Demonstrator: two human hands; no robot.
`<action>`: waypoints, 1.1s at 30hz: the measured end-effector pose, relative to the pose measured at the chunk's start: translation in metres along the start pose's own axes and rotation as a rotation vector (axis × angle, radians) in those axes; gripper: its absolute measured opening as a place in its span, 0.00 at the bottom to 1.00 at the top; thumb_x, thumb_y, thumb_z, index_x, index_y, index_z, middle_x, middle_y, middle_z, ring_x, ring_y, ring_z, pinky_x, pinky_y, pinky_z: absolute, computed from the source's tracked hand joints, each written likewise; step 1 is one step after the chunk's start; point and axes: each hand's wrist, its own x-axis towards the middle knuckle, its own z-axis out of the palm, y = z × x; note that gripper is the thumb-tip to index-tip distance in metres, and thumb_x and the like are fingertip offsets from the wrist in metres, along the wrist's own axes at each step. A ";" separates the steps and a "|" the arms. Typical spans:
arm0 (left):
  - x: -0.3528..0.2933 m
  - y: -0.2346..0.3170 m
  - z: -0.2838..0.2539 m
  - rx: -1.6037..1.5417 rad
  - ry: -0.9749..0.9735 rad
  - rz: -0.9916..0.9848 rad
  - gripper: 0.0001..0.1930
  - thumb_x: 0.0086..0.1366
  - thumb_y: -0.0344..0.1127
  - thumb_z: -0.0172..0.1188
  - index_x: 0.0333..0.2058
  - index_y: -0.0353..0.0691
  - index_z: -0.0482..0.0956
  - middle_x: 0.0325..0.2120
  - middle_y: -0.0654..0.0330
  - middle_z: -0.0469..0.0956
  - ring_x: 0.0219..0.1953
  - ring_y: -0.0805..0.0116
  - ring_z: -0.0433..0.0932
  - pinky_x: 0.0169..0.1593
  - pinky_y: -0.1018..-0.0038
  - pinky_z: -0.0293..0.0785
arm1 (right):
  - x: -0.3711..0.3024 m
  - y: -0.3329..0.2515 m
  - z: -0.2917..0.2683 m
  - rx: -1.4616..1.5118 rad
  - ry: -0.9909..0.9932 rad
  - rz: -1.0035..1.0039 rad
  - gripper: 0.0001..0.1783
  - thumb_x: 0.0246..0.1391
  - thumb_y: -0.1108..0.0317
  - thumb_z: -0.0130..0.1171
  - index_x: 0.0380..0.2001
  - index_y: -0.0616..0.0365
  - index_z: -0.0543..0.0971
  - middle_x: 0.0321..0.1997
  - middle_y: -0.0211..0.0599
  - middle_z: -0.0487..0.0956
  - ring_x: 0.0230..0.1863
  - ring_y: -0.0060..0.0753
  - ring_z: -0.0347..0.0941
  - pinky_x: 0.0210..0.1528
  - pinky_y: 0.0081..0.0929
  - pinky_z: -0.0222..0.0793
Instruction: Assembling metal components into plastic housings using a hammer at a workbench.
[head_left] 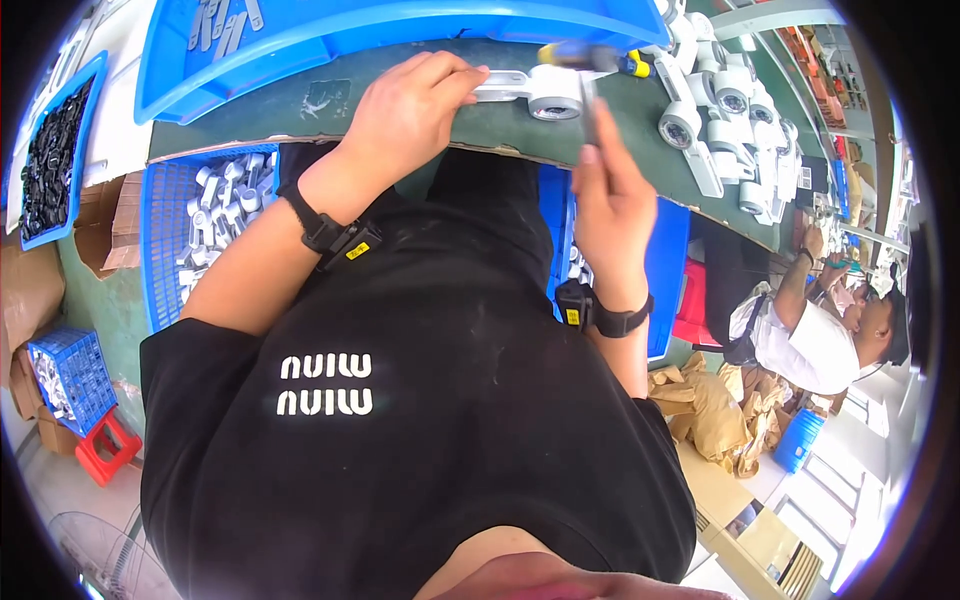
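My left hand (412,112) pinches the flat arm end of a white, camera-shaped unit (555,96) on the green bench. The unit has a round head with a dark, lens-like face turned toward me. In my right hand (614,205), the fingers are wrapped round the handle of a hammer (582,58), with the forefinger stretched along it. Its yellow and black head is blurred and hangs over the unit's round head. Whether it touches the unit I cannot tell. A yellow and black tool end (636,66) lies just to the right.
Many similar white units (735,110) are heaped on the right of the bench (310,98). A blue tray (350,45) with grey flat parts stands behind. A blue crate (165,215) of white parts sits below left. A co-worker (810,335) works at far right.
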 end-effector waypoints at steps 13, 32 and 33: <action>-0.001 -0.002 0.001 -0.008 0.012 0.012 0.13 0.58 0.23 0.70 0.44 0.38 0.86 0.37 0.60 0.82 0.37 0.56 0.82 0.41 0.62 0.81 | 0.002 0.001 0.007 0.082 0.237 -0.142 0.27 0.74 0.75 0.55 0.73 0.57 0.73 0.43 0.29 0.84 0.34 0.20 0.71 0.44 0.24 0.74; 0.004 0.004 -0.004 0.009 0.011 0.036 0.14 0.63 0.26 0.69 0.48 0.40 0.86 0.39 0.58 0.82 0.41 0.53 0.83 0.44 0.62 0.81 | -0.007 -0.002 0.014 0.566 0.382 0.000 0.26 0.74 0.73 0.56 0.72 0.49 0.76 0.30 0.26 0.77 0.26 0.11 0.67 0.31 0.14 0.65; 0.004 0.005 -0.003 0.005 0.011 0.039 0.14 0.63 0.26 0.69 0.48 0.40 0.86 0.39 0.58 0.82 0.41 0.53 0.83 0.44 0.62 0.81 | -0.003 0.007 0.015 0.200 0.226 -0.144 0.26 0.75 0.73 0.56 0.73 0.50 0.74 0.30 0.26 0.77 0.25 0.10 0.65 0.29 0.12 0.63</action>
